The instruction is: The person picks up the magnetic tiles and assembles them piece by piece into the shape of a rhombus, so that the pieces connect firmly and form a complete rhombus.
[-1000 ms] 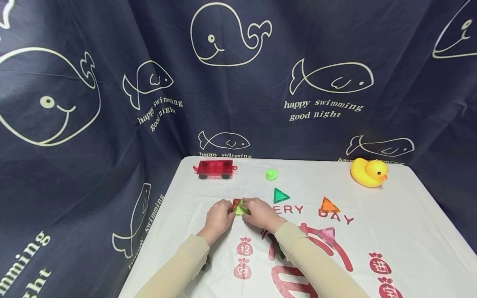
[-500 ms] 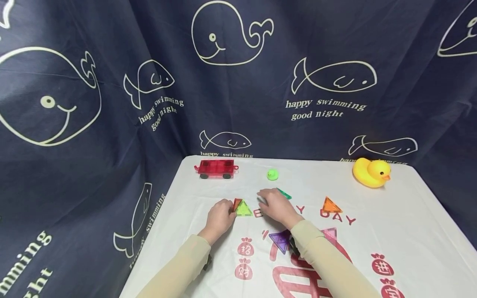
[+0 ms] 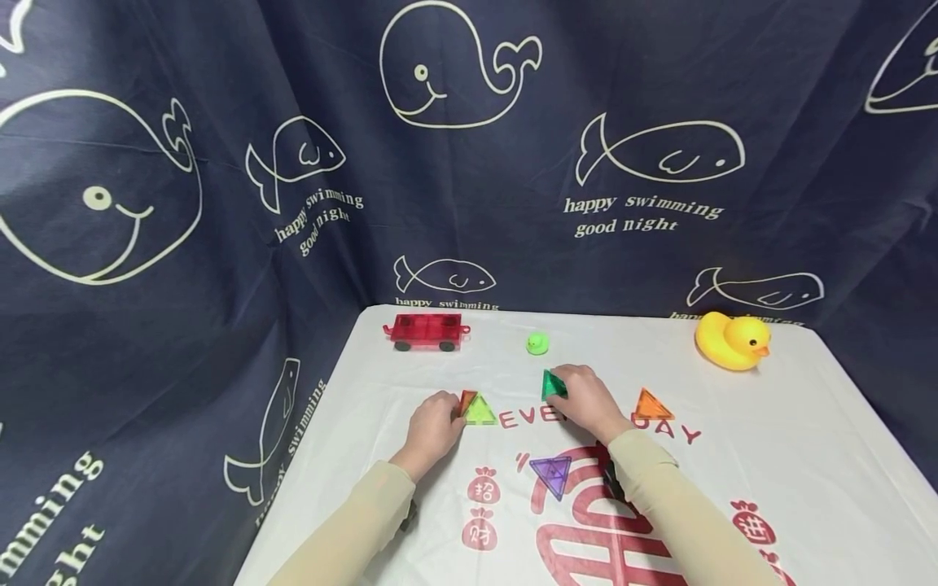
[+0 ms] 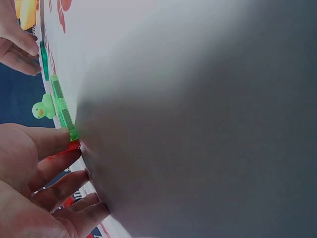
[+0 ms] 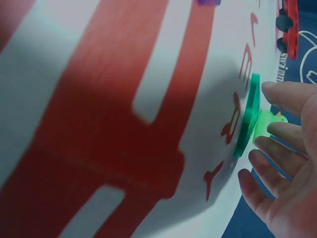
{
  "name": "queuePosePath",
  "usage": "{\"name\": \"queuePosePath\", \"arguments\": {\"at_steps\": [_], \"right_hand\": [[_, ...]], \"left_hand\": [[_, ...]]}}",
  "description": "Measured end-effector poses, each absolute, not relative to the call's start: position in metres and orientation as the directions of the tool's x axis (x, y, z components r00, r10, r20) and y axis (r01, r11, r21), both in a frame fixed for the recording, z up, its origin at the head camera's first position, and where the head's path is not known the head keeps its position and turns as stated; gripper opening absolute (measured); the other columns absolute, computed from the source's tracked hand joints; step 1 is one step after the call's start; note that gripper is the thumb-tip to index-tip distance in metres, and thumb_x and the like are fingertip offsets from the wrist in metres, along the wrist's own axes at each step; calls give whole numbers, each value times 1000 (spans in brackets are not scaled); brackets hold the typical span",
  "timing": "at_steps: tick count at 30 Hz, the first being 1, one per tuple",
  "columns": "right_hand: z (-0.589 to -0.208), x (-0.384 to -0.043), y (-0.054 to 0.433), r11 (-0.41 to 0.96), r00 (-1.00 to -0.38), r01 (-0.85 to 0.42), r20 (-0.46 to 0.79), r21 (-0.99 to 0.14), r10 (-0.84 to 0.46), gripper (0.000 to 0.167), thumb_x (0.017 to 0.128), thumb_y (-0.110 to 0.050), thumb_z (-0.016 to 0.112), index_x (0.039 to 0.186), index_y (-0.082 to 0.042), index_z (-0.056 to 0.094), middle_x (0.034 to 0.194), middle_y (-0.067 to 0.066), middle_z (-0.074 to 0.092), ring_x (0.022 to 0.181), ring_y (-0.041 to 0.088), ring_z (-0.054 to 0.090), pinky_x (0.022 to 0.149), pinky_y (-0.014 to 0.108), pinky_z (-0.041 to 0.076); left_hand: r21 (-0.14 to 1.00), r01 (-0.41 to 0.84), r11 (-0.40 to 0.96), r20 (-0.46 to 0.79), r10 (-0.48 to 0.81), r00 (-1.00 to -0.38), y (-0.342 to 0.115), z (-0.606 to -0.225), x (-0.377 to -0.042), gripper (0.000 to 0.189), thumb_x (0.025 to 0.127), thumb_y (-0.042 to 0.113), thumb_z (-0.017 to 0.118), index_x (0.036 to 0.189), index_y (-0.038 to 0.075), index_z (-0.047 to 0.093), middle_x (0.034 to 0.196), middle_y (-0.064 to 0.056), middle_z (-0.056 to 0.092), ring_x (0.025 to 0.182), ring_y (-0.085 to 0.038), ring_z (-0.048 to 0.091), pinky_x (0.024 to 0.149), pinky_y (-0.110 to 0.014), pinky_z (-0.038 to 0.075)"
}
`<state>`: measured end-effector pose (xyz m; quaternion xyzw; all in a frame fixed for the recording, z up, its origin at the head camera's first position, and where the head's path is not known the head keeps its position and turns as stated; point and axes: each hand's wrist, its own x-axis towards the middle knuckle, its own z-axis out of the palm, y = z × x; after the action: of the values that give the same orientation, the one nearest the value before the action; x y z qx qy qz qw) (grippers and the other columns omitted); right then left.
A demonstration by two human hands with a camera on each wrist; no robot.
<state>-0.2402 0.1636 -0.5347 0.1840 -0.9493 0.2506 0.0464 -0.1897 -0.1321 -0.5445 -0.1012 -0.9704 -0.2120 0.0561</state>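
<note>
At the table's middle left, my left hand [image 3: 434, 431] pinches the edge of a red triangular magnetic tile [image 3: 466, 400] between thumb and index finger. Against it lies a yellow-green triangular tile [image 3: 479, 410], and the thumb reaches its corner in the left wrist view. My right hand [image 3: 590, 402] is over a dark green triangular tile [image 3: 552, 385], covering part of it. The right wrist view has the fingers spread and loosely bent beside this green tile [image 5: 248, 116], not closed round it. A purple triangular tile [image 3: 551, 474] lies nearer me, left of the right sleeve.
An orange triangular tile [image 3: 650, 405] lies right of my right hand. Along the back stand a red toy wagon [image 3: 427, 332], a small green duck [image 3: 538, 343] and a large yellow duck [image 3: 731, 342]. A dark blue curtain [image 3: 513, 212] hangs behind the white printed tablecloth [image 3: 410, 382].
My right hand has left the yellow-green tile and moved right to the dark green one. The purple tile has come into view from under the right arm. My left hand has stayed put.
</note>
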Motion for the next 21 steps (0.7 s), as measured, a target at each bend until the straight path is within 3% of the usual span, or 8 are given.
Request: {"name": "queuePosePath", "arguments": {"at_steps": [11,21], "right_hand": [[-538,-242,169,837,-945,-322,96,-443,-313,49,90,-17,82,130,8,67,124,25,66,114,41,63,100,55,49],[-539,-242,167,846,-953,-301,107,-441,-283,48,89,-12,83,130,6,68,120,23,68,109,37,65,98,55,51]], "left_hand": [[397,221,891,149,175,-973,-132,-545,-191,18,88,13,83,101,5,74,96,-6,70,92,-26,69,79,-43,56],[404,219,888,152,171,-974,-132,-543,-190,16,87,12,83,98,6,73,95,-6,70,90,-26,68,79,-44,56]]}}
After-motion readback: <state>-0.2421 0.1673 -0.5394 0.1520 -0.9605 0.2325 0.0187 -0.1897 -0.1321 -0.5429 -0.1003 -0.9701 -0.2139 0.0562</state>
